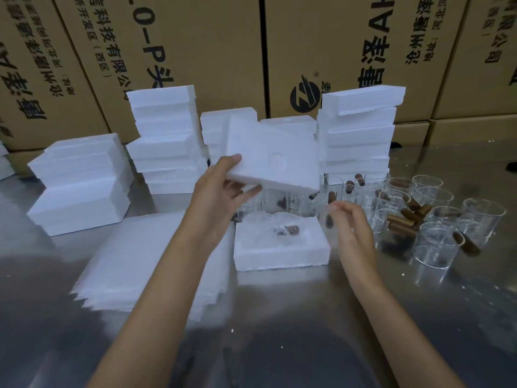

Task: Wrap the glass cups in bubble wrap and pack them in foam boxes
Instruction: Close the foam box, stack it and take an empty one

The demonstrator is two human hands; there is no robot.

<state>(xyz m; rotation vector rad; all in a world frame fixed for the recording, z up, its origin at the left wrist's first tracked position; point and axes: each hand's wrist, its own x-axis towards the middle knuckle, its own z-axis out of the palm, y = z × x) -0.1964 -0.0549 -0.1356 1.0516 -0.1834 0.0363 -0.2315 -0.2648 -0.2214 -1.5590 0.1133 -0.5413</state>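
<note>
Left hand [221, 189] holds the foam lid [272, 158] tilted in the air, thumb on the top face, fingers curled under its near-left edge. Directly below that grip sits the open foam box [279, 247] on the steel table [279, 345], a bubble-wrapped cup [275, 226] nested inside. Right hand [352, 219] hovers just right of the box, blurred; cannot tell how far its fingers are closed, and nothing visibly held. Foam judged very light, stiff but crumbly: best gripped by opposite edges, gently. Bare glass cups [436, 217] stand further right, judged fragile and slippery, safest held round the body.
</note>
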